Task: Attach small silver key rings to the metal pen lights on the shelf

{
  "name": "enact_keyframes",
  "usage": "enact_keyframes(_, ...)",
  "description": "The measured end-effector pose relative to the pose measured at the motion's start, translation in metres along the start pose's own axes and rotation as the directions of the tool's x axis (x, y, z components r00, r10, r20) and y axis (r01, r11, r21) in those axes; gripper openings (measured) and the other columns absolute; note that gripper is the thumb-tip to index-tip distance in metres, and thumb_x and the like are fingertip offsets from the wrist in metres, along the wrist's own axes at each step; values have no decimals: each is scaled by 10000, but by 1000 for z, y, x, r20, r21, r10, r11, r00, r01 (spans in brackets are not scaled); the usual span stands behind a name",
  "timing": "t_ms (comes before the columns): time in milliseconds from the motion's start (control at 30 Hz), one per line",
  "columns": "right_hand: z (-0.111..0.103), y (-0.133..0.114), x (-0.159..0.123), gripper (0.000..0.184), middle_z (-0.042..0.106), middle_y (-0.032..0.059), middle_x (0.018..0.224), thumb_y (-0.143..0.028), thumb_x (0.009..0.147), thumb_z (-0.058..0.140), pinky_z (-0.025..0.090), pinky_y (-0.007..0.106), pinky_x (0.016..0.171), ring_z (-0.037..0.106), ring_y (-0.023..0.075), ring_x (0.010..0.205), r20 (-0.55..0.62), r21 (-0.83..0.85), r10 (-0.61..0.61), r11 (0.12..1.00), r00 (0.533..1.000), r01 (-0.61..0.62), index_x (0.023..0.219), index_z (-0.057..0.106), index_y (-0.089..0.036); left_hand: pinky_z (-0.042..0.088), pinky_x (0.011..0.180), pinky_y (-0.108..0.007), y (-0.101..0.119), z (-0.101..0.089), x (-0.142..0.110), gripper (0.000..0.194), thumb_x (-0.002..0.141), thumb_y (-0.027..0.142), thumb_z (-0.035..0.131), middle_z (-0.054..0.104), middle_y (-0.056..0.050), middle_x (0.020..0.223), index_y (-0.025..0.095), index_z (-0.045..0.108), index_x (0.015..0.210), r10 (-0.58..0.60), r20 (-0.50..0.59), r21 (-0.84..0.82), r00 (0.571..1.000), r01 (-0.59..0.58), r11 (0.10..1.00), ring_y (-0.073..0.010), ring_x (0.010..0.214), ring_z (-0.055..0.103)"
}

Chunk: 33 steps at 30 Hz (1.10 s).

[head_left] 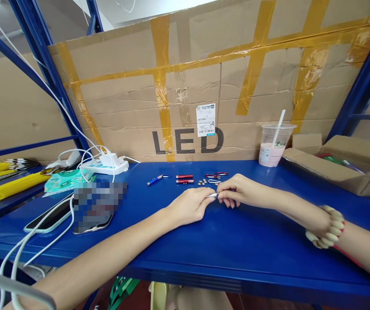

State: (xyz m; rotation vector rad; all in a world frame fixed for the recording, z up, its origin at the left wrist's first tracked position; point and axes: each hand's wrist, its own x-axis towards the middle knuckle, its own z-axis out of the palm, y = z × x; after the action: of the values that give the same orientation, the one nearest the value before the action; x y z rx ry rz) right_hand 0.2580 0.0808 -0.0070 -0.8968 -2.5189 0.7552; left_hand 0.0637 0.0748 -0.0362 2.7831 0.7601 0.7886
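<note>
My left hand (189,206) is closed around a small silver flashlight (212,195), which points to the right. The fingertips of my right hand (235,190) pinch its other end, so both hands meet on it just above the blue shelf. Fingers cover most of the tube. Behind my hands lie two red metal tubes (185,181), several button cells (202,182), red carabiner clips (216,175) and a silver clip (215,181). Farther left is a blue keychain flashlight (154,180) with a blue clip on its end.
A plastic cup of pink drink (271,148) with a straw stands back right, beside an open cardboard box (333,172). On the left are a power strip (105,165), a tissue pack (65,181), phones (51,215) and white cables. Taped cardboard (123,112) walls the back.
</note>
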Motion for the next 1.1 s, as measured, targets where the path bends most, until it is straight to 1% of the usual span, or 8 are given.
enact_keyframes(67,2,-1,0,355,550,14,532,-413,824,430,458,181,450,530,80,463,-8,15,12,1000,1000,-12,665,560,-123,433,746,-241,-1,0,0,208,892,209,317,595,-50,904,147,516,900,0,-7,34,1000,1,999,-143,816,560)
enact_keyframes(167,8,1,2,377,527,5,502,-453,807,440,423,169,412,499,69,423,-23,126,80,989,997,-76,672,546,-117,437,727,-242,-4,-1,0,204,885,190,316,589,-57,884,138,513,903,28,-32,104,999,-25,994,-146,804,556)
enact_keyframes(267,14,7,6,405,506,-7,483,-504,776,461,375,154,366,481,64,400,6,279,166,947,986,-161,690,525,-113,436,736,-243,-9,-2,0,202,878,183,323,581,-60,890,135,514,922,66,-20,164,998,-62,985,-148,816,550)
enact_keyframes(400,17,13,7,410,502,-16,480,-518,730,518,348,143,359,468,54,397,54,367,187,910,981,-194,705,525,-108,427,781,-246,-13,-3,0,211,888,190,315,577,-60,932,141,504,966,73,16,166,997,-75,983,-146,863,543)
enact_keyframes(533,16,16,7,418,502,-23,502,-526,726,517,324,136,354,461,44,406,60,391,210,895,976,-217,736,543,-109,418,814,-252,-15,-4,3,232,902,203,291,567,-58,993,146,488,1010,62,39,164,997,-68,984,-146,905,532)
enact_keyframes(700,14,23,8,425,491,-31,518,-521,725,528,270,132,344,431,23,407,52,403,225,887,973,-226,774,585,-103,414,825,-266,-19,-3,5,250,901,216,302,560,-57,1053,155,472,1074,38,44,222,998,-47,974,-160,947,527)
enact_keyframes(833,14,26,8,463,509,-18,553,-544,718,524,276,141,365,430,21,431,70,394,234,887,970,-243,820,622,-102,410,822,-263,-18,-2,5,246,899,204,301,562,-52,1048,158,487,1052,35,77,231,996,-52,971,-163,955,524)
enact_keyframes(1100,14,25,8,463,537,-4,610,-527,701,554,266,153,371,421,15,429,78,397,267,875,960,-276,862,638,-101,413,763,-244,-15,-3,5,234,900,219,304,579,-44,959,151,515,975,41,65,205,997,-54,977,-153,874,543)
